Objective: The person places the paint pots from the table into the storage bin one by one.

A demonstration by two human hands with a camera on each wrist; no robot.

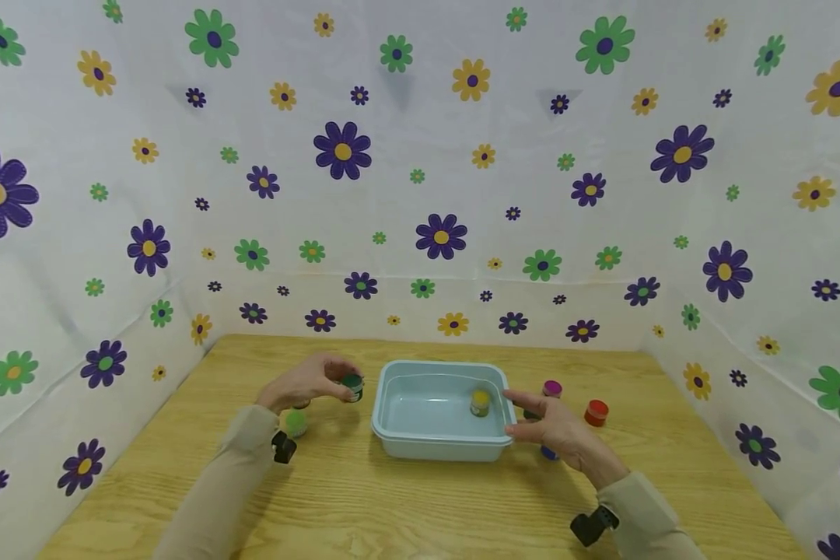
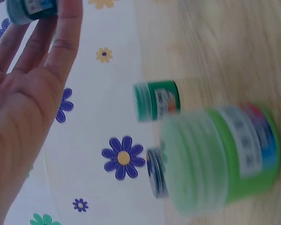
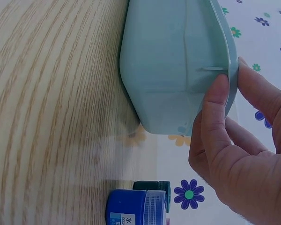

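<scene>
My left hand point(image 1: 320, 379) grips a small dark green paint jar point(image 1: 352, 386) above the table, to the left of a light blue plastic basin point(image 1: 442, 449). That jar point(image 2: 35, 8) is cut off by the top edge of the left wrist view. The right hand point(image 1: 556, 432) pinches the basin's right rim between thumb and fingers, as the right wrist view shows. Inside the basin, towards its right end, sits a yellow jar point(image 1: 480, 403). Below the left hand stand a light green jar point(image 2: 250, 159), a green jar point(image 2: 164, 101) and a dark-lidded jar point(image 2: 157, 172), partly hidden.
Right of the basin stand a magenta jar point(image 1: 551, 388), a red jar point(image 1: 597, 413), a blue jar point(image 3: 126, 206) and a dark green jar point(image 3: 152, 187), some partly covered by the right hand. A flower-patterned cloth point(image 1: 392, 202) encloses the wooden table point(image 1: 406, 513) at back and sides.
</scene>
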